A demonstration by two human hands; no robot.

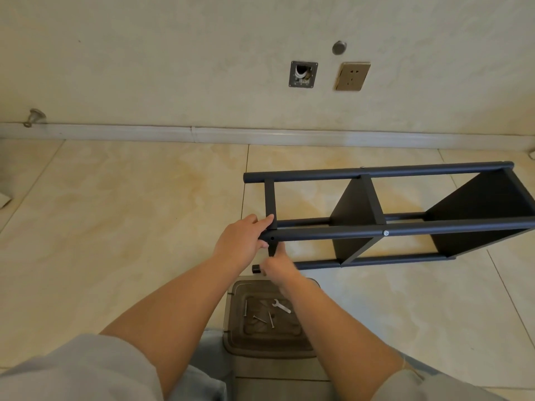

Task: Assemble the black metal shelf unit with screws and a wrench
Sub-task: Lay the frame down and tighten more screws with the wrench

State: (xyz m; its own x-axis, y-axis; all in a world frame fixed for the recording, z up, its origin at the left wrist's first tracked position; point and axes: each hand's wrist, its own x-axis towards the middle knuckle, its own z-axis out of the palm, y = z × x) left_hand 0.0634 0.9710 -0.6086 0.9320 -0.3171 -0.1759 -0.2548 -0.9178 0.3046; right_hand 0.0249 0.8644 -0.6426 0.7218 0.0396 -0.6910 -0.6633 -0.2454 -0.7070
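A black metal shelf unit (376,215) lies on its side on a tiled floor (115,227), its long tubes running roughly parallel to the baseboard (260,134) and its far end reaching past the right edge of the view. Bare tile lies open to the left of the frame and between the frame and the baseboard; to the right, the unit itself fills the floor. Two flat black panels stand inside the frame, one at mid-length and one near the right end, and a silver screw head (385,233) shows on the near upper tube where the middle panel meets it.

The left hand (240,241) grips the left end of that near upper tube, fingers curled over it at the corner where a short crossbar joins, just beside an unfilled screw hole (272,238). The right hand (279,264) sits directly below, blurred, its fingers closed around the short black upright that hangs down from the same corner; what else it may be holding cannot be told. A small black end piece (256,268) shows just left of the right hand.

Near the person's knees, just below both hands, a translucent grey plastic tray (231,328) rests on the floor. A small silver wrench (281,306) lies in its right half and several loose screws (262,318) in its middle, all apart from the hands.
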